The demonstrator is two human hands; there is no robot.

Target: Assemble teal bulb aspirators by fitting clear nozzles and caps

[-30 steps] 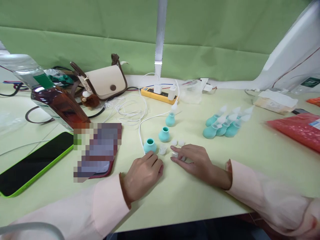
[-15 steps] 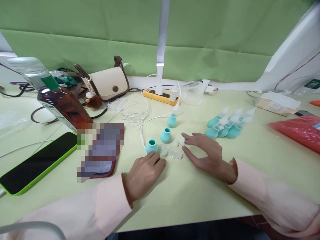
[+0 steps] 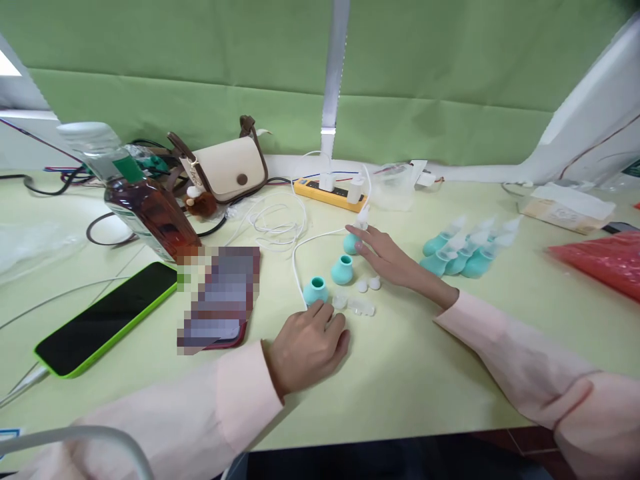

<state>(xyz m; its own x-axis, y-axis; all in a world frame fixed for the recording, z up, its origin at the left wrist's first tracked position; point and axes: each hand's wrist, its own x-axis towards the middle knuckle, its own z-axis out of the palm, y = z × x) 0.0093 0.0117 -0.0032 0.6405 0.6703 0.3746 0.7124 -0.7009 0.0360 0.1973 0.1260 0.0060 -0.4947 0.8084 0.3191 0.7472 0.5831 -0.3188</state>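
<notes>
My left hand (image 3: 309,347) rests on the table with its fingers curled, beside an open-topped teal bulb (image 3: 316,291); whether anything is under the fingers is hidden. My right hand (image 3: 383,257) reaches out with thumb and fingers apart at a teal bulb with a clear tip (image 3: 353,244), holding nothing. Between these stands a second open teal bulb (image 3: 342,271). Two small whitish round pieces (image 3: 368,285) and a clear plastic piece (image 3: 361,307) lie in front of it. Several tipped teal bulbs (image 3: 465,253) stand grouped to the right.
On the left are a green-cased phone (image 3: 107,320), a partly pixelated phone (image 3: 225,293) and a tilted bottle (image 3: 150,213). A handbag (image 3: 230,170), white cables and a yellow power strip (image 3: 327,195) are behind. A red package (image 3: 600,263) and tissue pack (image 3: 570,207) lie right.
My right hand has moved from the small round pieces up and away to the tipped bulb at the back. My left hand stays by the front bulb. The camera view has shifted slightly.
</notes>
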